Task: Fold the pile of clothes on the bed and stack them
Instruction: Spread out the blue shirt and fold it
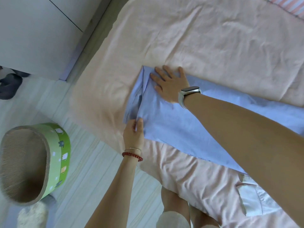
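Bed (205, 38): we are recording a wide mattress under a creased pale pink sheet, taking up most of the head view and bearing all the laundry on show.
Blue garment (177, 127): we are finding it lying flat on the bed near the corner, running from there toward the person's right side, with its far end passing under the right forearm. It is looking light blue, thin and plain, one long panel already turned over itself, with loose layers gaping at the corner end.
Handling: we are judging it light, soft and limp, with no stiffness to carry a fold unaided. It is likely to slide on the sheet, so we are advising a flat palm to anchor it and a pinch at a corner or hem to draw it.
White garment (256, 199): we are noting pale cloth at the near edge of the bed, well apart from the hands; it is appearing to be a shirt, though the arm is hiding much of it.
Basket (32, 163): we are seeing a green-banded round container on the floor, beside the bed.
Right hand (171, 84): it is lying spread, fingers straight, pressing the garment's far corner.
Left hand (134, 134): it is pinching the garment's near corner between thumb and fingers.
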A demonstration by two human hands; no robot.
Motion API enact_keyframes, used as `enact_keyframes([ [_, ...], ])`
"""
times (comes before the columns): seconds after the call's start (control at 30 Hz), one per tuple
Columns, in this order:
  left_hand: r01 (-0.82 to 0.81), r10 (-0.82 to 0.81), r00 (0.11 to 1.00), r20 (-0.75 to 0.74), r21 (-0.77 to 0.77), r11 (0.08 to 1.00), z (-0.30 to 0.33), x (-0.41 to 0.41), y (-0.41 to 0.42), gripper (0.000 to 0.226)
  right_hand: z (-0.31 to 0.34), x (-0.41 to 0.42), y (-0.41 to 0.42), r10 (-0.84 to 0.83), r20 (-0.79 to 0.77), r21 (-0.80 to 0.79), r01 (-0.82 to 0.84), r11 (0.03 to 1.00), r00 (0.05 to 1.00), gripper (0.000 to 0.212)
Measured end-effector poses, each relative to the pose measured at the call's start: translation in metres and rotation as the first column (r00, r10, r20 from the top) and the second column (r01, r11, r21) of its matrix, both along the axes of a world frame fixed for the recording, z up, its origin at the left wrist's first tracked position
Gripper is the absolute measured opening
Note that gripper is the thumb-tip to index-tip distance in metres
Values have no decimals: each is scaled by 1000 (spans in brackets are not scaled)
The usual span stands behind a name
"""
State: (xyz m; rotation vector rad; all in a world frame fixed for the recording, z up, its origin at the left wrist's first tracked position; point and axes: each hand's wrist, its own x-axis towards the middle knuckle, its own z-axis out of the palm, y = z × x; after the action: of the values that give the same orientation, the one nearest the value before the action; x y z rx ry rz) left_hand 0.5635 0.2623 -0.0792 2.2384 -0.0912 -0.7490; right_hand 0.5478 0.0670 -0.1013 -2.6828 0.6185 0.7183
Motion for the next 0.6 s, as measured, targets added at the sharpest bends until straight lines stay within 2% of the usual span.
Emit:
enact_keyframes([
  [0.07, -27, 27, 1000, 12, 31, 999, -4, -1, 6, 39, 5, -11, 6, -59, 166, -43, 67, 997, 984, 51],
  [0.13, -82, 79, 996, 49, 63, 995, -4, -3, 9, 27, 11, -33, 13, -119, 356, -92, 161, 983, 927, 51],
  [0.2, -138, 126, 988, 90, 137, 981, -2, -6, 8, 16, 10, -68, 16, -147, 459, -144, 237, 961, 876, 49],
  [0.27, -113, 49, 963, 266, 231, 966, 3, -10, 2, 31, 9, -110, 16, -216, 472, -162, 324, 932, 855, 48],
  [0.3, -25, -83, 918, 387, 264, 964, 4, -13, -3, 37, 11, -130, 14, -257, 470, -171, 373, 912, 844, 47],
  [0.37, 273, -425, 731, 534, 342, 899, 6, -28, -16, 45, 13, -172, 6, -338, 415, -191, 444, 876, 845, 47],
  [0.43, 542, -679, 522, 516, 414, 731, 4, -49, -33, 49, 13, -207, -2, -404, 329, -191, 479, 857, 854, 49],
  [0.5, 711, -828, 337, 448, 456, 536, 0, -77, -56, 52, 13, -242, -14, -486, 223, -194, 527, 827, 845, 53],
  [0.6, 815, -937, 68, 344, 522, 251, -11, -119, -86, 57, 9, -286, -35, -601, 111, -213, 609, 764, 792, 64],
])
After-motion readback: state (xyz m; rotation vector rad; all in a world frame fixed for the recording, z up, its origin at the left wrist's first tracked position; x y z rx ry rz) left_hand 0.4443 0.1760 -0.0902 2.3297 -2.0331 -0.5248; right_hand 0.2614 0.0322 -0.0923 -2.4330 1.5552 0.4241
